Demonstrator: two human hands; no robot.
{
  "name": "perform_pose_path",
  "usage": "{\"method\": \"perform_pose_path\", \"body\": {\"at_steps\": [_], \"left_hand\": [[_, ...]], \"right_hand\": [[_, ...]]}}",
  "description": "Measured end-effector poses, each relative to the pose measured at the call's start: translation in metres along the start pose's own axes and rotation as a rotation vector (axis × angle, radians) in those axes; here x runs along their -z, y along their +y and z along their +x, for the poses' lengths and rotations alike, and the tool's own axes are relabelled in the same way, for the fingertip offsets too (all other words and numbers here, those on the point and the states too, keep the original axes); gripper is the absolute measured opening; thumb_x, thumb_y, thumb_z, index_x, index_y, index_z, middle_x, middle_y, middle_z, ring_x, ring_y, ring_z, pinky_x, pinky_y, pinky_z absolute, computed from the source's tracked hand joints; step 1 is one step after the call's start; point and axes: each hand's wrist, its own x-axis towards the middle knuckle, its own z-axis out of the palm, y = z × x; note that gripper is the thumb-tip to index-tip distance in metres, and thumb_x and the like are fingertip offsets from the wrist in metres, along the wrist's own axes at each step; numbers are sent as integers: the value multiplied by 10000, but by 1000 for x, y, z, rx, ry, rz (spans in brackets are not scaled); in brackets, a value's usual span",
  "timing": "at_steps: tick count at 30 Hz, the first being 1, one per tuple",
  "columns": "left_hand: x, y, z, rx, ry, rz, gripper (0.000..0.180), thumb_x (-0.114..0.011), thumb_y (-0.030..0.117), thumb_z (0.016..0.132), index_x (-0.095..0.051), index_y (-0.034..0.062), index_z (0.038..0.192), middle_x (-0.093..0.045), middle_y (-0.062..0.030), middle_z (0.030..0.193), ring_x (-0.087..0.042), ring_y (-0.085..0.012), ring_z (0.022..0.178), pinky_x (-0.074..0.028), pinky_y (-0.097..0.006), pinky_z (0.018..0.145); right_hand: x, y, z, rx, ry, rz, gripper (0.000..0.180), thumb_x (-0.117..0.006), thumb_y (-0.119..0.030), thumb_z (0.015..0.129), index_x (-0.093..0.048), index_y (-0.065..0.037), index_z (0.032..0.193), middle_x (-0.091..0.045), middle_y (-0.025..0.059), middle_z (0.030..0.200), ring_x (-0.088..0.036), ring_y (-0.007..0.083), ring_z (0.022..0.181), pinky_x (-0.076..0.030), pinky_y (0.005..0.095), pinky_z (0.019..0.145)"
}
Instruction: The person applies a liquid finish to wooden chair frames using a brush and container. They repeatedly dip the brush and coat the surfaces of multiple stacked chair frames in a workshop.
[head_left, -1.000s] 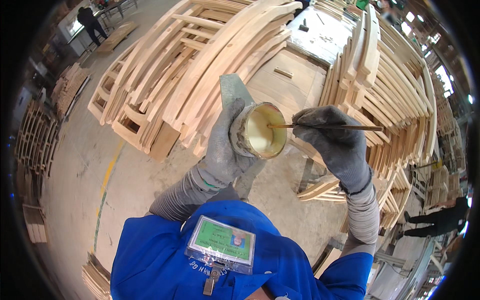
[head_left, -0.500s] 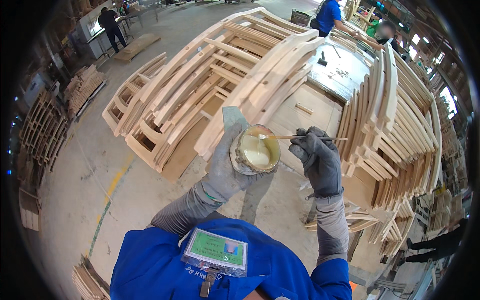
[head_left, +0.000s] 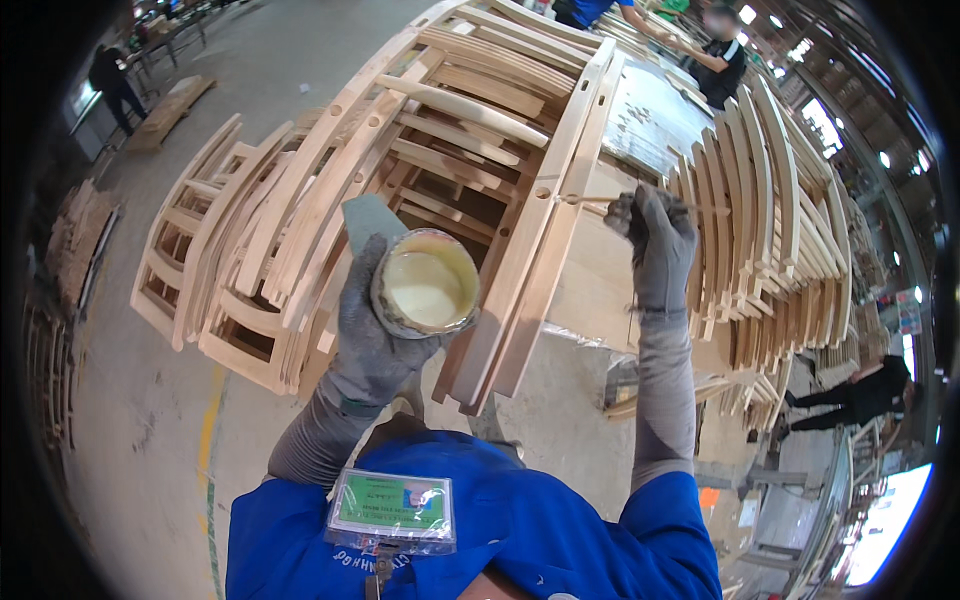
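Glue cup (head_left: 425, 285): gripped by left hand (head_left: 370, 330), centre frame.
Stick (head_left: 600, 201): pinched by right hand (head_left: 655, 240), tip at frame (head_left: 560, 220) hole.
Risk: cup may be tipped, glue spilled.

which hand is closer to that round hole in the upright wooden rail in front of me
The right hand. It holds a thin stick whose tip reaches the rail beside the round hole. The left hand is lower and to the left, gripping the glue can.
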Motion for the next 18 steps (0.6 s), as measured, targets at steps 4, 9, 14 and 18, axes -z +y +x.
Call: {"method": "perform_pose_path", "body": {"at_steps": [4, 9, 14, 18], "left_hand": [[15, 36, 5, -31, -6, 102, 562, -422, 560, 888, -464, 157, 1277, -513, -104, 1240, -513, -311, 1140, -456, -539, 914], [48, 62, 18, -2, -51, -68, 588, -404, 561, 896, -439, 141, 1306, -495, -129, 1271, -502, -341, 1157, -449, -572, 912], [54, 71, 27, 22, 0, -124, 580, -402, 547, 904, -432, 137, 1314, -489, -135, 1282, -500, -352, 1160, -446, -590, 904], [55, 76, 33, 6, 47, -140, 584, -405, 546, 906, -430, 129, 1315, -488, -135, 1285, -499, -346, 1164, -447, -596, 899]], "right_hand": [[-19, 15, 29, 41, 42, -296, 127, -653, -76, 843, -583, 19, 890, -636, 99, 795, -635, 148, 647, -574, 263, 582], [-34, 32, 42, 37, 28, -426, 146, -649, -110, 857, -616, 20, 915, -643, 89, 785, -652, 151, 679, -569, 257, 587], [-47, 46, 44, 7, 35, -456, 131, -677, -106, 836, -609, 3, 863, -631, 61, 728, -610, 104, 628, -531, 229, 565], [-48, 50, 41, 148, -19, -743, 143, -679, -124, 843, -605, -2, 842, -620, 34, 690, -567, 64, 594, -447, 201, 530]]}}
